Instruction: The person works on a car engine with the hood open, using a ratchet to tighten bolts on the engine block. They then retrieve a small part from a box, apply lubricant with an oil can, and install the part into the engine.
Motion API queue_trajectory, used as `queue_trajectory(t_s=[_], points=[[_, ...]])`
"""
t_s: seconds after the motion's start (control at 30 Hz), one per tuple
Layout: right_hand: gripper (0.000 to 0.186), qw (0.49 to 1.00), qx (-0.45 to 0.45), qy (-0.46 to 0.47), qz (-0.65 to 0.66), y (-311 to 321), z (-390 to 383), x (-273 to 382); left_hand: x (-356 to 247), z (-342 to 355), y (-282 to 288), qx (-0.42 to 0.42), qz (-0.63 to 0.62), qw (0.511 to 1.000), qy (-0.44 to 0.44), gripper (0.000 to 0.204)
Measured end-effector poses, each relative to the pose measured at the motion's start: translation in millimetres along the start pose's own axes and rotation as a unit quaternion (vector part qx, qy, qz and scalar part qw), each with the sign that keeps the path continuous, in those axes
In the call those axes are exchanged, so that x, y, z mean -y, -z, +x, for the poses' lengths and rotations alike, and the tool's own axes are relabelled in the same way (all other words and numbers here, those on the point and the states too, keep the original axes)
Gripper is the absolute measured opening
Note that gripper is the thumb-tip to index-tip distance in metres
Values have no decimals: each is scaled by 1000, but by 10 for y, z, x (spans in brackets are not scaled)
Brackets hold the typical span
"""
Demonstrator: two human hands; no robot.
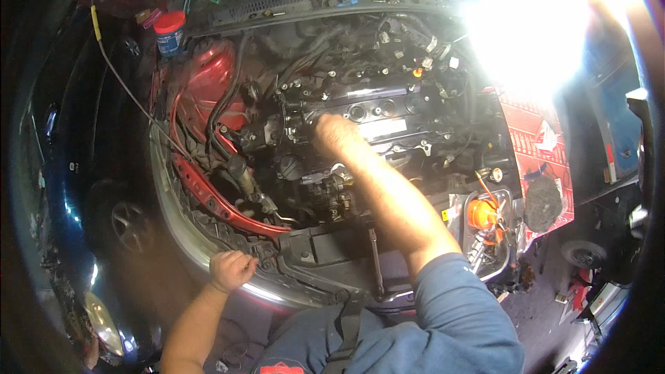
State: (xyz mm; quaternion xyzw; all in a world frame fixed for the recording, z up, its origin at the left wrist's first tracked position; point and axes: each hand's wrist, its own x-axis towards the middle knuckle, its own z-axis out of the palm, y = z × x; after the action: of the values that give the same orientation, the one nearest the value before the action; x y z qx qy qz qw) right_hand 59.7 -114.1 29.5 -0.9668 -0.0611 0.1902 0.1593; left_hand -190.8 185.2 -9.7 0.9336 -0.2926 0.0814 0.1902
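Observation:
My right arm reaches across the front of an open engine bay. Over the left end of the black valve cover (396, 105), my right hand (336, 136) is closed with its fingers pointing down. Whatever those fingers grip is hidden behind the hand. Round openings show in the cover just right of it. My left hand (233, 271) is curled into a loose fist at the car's front edge, beside the headlight, and nothing shows in it. A long metal hand tool (376, 263) stands against the black front panel (332, 246), below my right forearm.
A metal tray (518, 235) holding an orange object (483, 215) and tools sits at the right. Beside it, a dark cloth (543, 204) lies on a red printed sheet (526, 121). A red-lidded tub (170, 33) stands back left, near the hood prop rod (114, 69). A lamp (526, 34) glares.

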Motion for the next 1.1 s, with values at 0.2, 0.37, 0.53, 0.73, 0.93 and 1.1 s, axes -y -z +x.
queue_trajectory(t_s=[0.2,0.37,0.53,0.73,0.93,1.1], points=[[40,974,-108,134,145,221,452,-292,-9,12,-12,-5,5,1000,2,11],[42,982,-102,156,37,329,560,-187,-8,-7,-27,9,27,999,14,12],[27,992,-94,75,40,209,81,102,10,0,-44,14,56,998,-9,13],[19,963,-39,151,221,-558,-1160,-4,33,-45,-86,17,28,999,1,11],[27,945,-207,-28,252,-558,-1488,-1238,18,-40,-102,23,26,999,11,11],[31,905,-317,-91,268,-264,-1448,-2070,-1,-9,-104,19,24,1000,-1,13]])
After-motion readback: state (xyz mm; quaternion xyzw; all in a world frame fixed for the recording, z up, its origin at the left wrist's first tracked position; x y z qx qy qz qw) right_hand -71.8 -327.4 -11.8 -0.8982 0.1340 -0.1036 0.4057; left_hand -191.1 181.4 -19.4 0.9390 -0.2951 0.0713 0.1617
